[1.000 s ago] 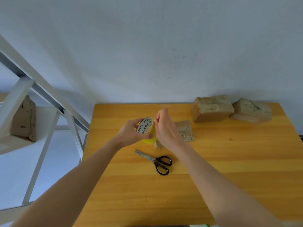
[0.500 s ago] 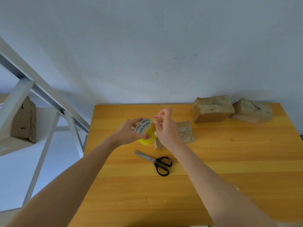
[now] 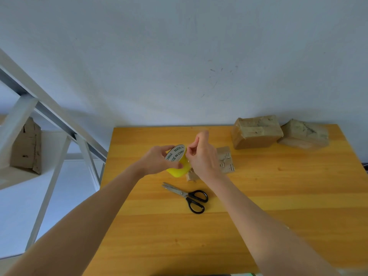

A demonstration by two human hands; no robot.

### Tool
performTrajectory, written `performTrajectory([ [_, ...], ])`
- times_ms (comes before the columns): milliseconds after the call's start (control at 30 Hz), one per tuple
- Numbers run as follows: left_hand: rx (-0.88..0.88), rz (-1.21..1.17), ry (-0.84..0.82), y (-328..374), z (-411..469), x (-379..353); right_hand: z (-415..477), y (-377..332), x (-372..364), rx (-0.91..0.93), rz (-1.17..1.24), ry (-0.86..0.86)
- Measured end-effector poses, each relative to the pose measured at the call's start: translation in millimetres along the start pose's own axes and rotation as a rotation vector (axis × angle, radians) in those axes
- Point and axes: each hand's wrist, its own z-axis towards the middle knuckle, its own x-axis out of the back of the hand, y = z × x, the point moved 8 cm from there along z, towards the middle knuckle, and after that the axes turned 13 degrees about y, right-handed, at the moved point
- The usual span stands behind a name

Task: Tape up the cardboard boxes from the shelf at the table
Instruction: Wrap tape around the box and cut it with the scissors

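Note:
My left hand [image 3: 156,160] grips a yellow tape roll [image 3: 177,163] with a white printed core, held above the wooden table [image 3: 258,196]. My right hand [image 3: 202,155] is against the roll's right edge, thumb and fingers pinched at the tape's end. Behind my right hand a small cardboard box [image 3: 225,159] lies on the table, partly hidden. Two larger taped cardboard boxes sit at the table's back right, one [image 3: 256,131] left of the other [image 3: 304,135]. One more cardboard box [image 3: 26,146] stands on the shelf [image 3: 18,176] at the left.
Black-handled scissors [image 3: 188,196] lie on the table just below my hands, blades pointing left. The white metal shelf frame [image 3: 51,114] slants along the table's left side. A pale wall stands behind the table.
My hands have stayed close together over the table. My right hand's fingers have moved from above the roll down to its right edge, pinching there.

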Motion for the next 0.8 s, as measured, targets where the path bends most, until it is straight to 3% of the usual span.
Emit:
performTrajectory([
  [200,0.013,-0.028,-0.062,-4,-1,7,-1,19,-5,-0.276,0.188,-0.034],
  [433,0.071,-0.099,-0.107,0,0,5,8,13,-3,-0.204,0.198,-0.014],
  [667,0.101,-0.212,-0.135,-6,-2,6,12,4,-7,-0.089,0.189,-0.171],
  [800,0.132,-0.245,-0.153,-11,-3,4,7,1,-8,0.029,0.114,-0.161],
])
